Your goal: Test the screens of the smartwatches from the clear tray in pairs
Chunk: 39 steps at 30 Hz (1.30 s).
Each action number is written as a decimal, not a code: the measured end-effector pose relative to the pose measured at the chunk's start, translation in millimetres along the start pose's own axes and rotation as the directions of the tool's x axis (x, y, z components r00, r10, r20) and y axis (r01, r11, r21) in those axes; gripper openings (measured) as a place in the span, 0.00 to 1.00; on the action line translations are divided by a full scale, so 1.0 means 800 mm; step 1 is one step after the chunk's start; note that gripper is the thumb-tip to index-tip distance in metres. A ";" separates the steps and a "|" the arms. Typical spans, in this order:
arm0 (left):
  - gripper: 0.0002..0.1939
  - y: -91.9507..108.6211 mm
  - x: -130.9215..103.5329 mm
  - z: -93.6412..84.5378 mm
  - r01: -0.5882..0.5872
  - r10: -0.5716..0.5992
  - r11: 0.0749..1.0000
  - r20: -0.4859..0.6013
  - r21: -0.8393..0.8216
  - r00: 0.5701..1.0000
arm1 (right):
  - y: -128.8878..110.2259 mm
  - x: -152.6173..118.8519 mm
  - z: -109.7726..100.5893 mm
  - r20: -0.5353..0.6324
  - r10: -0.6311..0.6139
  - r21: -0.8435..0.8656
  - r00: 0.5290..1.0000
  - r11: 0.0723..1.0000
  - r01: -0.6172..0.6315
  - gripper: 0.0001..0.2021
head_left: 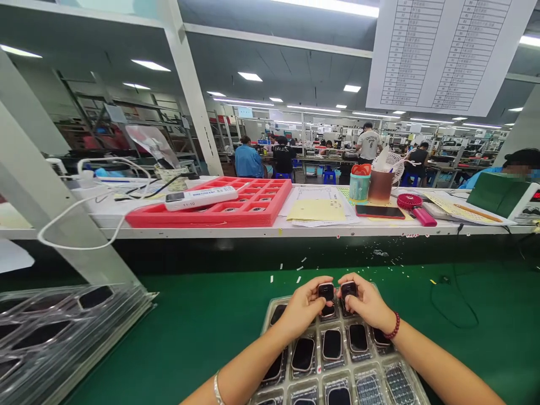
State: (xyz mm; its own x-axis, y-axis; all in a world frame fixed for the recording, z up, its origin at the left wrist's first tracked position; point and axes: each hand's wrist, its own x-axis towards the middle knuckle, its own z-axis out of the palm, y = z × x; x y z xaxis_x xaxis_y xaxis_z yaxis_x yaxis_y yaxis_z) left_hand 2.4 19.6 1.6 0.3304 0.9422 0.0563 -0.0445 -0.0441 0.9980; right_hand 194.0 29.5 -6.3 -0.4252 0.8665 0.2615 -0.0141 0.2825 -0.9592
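Note:
My left hand (pixel 310 304) is closed on a small smartwatch body (pixel 325 291) with a black screen and a pinkish-gold rim. In my right hand (pixel 367 304) is another watch body (pixel 349 290) of the same kind, pinched between thumb and fingers. Both are held close together over the far rows of a clear plastic tray (pixel 287 388). Several more watch bodies, such as one watch (pixel 332 344), lie face up in its pockets. Two near-right pockets (pixel 399 381) show only a gridded bottom. My hands and forearms hide parts of the tray.
Stacked clear trays (pixel 105 332) with dark-screened pieces stand at the left. On the shelf ahead are a red foam tray (pixel 202 216), a phone (pixel 379 211), a pink hand fan (pixel 415 208) and cups (pixel 359 185). Paper scraps (pixel 298 279) dot the green mat. People work beyond.

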 end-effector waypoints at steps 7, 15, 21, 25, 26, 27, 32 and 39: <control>0.21 0.000 -0.001 -0.002 -0.075 0.074 0.997 0.021 0.028 0.997 | -0.002 0.001 -0.002 0.023 -0.001 0.007 1.000 1.000 0.000 0.10; 0.21 0.000 -0.003 0.000 -0.078 0.077 0.997 0.024 0.012 0.997 | -0.005 -0.001 0.000 0.025 -0.009 0.018 1.000 1.000 0.008 0.11; 0.23 -0.002 -0.002 -0.001 -0.034 0.033 0.998 0.017 0.050 0.999 | -0.009 -0.002 0.001 0.010 -0.027 0.018 1.000 0.999 0.027 0.10; 0.22 -0.001 -0.002 0.000 -0.033 0.032 0.998 0.012 0.061 0.999 | -0.010 -0.003 0.001 0.012 -0.069 -0.013 0.998 0.998 0.069 0.11; 0.22 0.000 -0.002 0.000 -0.029 0.028 0.998 0.013 0.057 1.000 | -0.011 -0.004 0.001 0.017 -0.070 -0.012 0.997 0.997 0.070 0.11; 0.22 0.001 -0.002 0.001 -0.026 0.025 0.998 0.012 0.052 1.000 | -0.011 -0.004 0.001 0.026 -0.066 -0.004 0.997 0.998 0.066 0.12; 0.26 0.000 -0.003 0.000 0.003 -0.003 1.000 0.004 0.012 1.000 | -0.008 -0.003 0.001 0.046 -0.032 0.033 0.998 0.999 0.030 0.16; 0.30 0.016 0.000 0.004 0.037 -0.037 0.987 0.005 -0.158 0.999 | -0.002 -0.001 0.000 0.021 0.002 0.031 1.000 1.000 -0.003 0.18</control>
State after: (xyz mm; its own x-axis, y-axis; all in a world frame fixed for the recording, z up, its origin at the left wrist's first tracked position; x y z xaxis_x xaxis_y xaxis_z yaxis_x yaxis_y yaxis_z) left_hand 4.9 17.6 14.6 0.3363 0.9416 0.0195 -0.1800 0.0440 0.9827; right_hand 194.0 28.4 -5.2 -0.4443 0.8581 0.2573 -0.0413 0.2673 -0.9627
